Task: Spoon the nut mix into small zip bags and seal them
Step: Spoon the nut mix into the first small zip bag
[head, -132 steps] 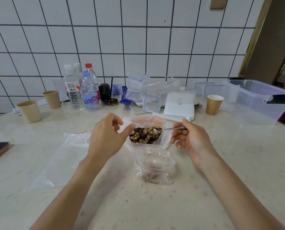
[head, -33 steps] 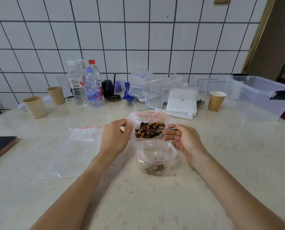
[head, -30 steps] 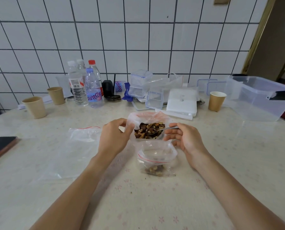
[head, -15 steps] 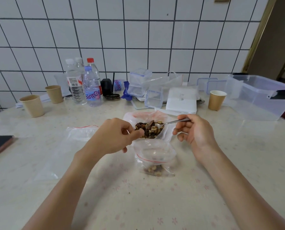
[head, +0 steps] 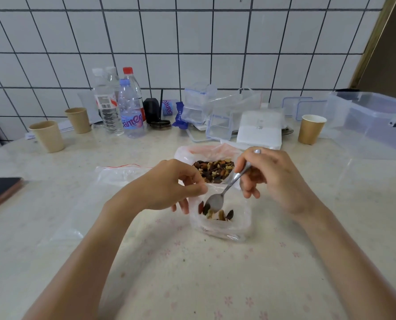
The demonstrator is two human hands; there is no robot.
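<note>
Paper cup (head: 310,129), bottles (head: 130,107) behind nut mix (head: 214,173)

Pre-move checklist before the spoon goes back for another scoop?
1. Small zip bag mouth held open: ok, left hand pinches its rim.
2. Spoon gripped: ok, right hand holds the handle.
3. Spoon bowl inside the bag: ok, tipped down over the nuts there.
4. Spoon emptied: cannot tell, only the bowl's back shows.
5. Supply of nut mix within reach: ok, its bag sits open just behind.
6. Bag full enough to seal: not ok, only a few pieces at the bottom.
</note>
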